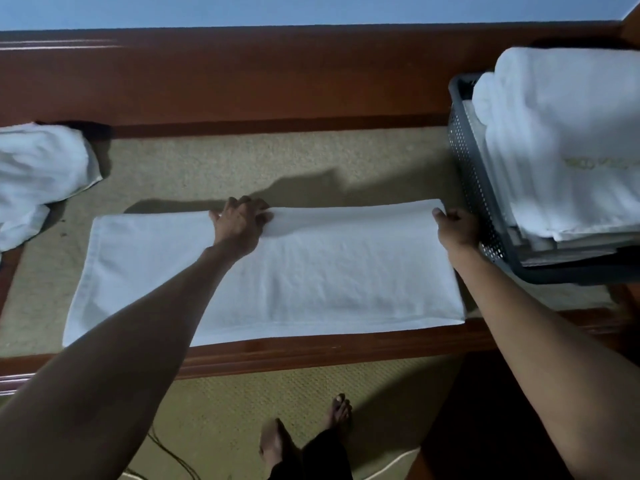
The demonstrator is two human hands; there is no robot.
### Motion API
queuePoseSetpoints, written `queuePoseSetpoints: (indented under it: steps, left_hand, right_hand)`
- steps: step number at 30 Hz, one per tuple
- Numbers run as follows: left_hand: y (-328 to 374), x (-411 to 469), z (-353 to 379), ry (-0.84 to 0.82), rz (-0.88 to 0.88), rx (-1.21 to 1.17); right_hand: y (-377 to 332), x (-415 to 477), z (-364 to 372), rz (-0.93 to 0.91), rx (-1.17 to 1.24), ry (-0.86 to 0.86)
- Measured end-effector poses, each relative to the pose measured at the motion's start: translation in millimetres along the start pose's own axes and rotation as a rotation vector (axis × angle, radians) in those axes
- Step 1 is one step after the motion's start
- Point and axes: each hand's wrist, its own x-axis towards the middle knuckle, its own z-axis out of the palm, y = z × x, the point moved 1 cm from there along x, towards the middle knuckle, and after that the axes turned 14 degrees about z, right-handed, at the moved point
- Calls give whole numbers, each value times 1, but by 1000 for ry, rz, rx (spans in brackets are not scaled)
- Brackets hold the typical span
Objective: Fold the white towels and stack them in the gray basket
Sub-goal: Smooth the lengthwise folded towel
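A white towel (311,278) lies folded into a long strip across the padded bench (242,168). My left hand (239,223) grips its far edge near the middle, fingers curled over the fold. At the far right corner of the towel, my right hand (457,226) pinches the cloth. The gray basket (471,174) stands at the right end of the bench, piled above its rim with folded white towels (561,143).
A heap of unfolded white towels (38,178) sits at the left end. A dark wooden rail (242,81) runs behind the bench and a wooden edge (311,348) in front. My bare feet (304,431) and some cables are on the floor mat below.
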Motion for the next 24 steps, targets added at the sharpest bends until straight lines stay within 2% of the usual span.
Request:
queuePoseSetpoints:
  steps: [3, 5, 7, 9, 11, 12, 14, 18, 21, 24]
  left_hand:
    - [-5, 8, 0, 29, -55, -37]
    - [2, 6, 6, 48, -85, -18]
    - [15, 0, 13, 120, -37, 6]
    - [33, -3, 20, 199, 78, 16]
    - [58, 0, 30, 190, 207, -9]
    - [72, 2, 38, 143, 262, -26]
    - [98, 2, 57, 9, 303, -37]
    - [109, -2, 78, -83, 236, 64]
    - [105, 0, 77, -130, 243, 109]
    - [108, 0, 76, -128, 246, 127]
  right_hand:
    - [-6, 3, 5, -47, 79, 25]
    - [-8, 6, 6, -74, 39, 42]
    - [-9, -4, 7, -135, -18, 88]
    - [-9, -20, 8, -291, -104, 222]
    - [-12, -40, 14, -554, -274, 346]
    - [-13, -47, 21, -689, -330, 352]
    - [-11, -59, 42, -861, -397, 240]
    - [8, -65, 61, -794, -654, -17]
    - [21, -48, 44, -704, -730, 40]
    - [25, -32, 25, -460, -721, 97]
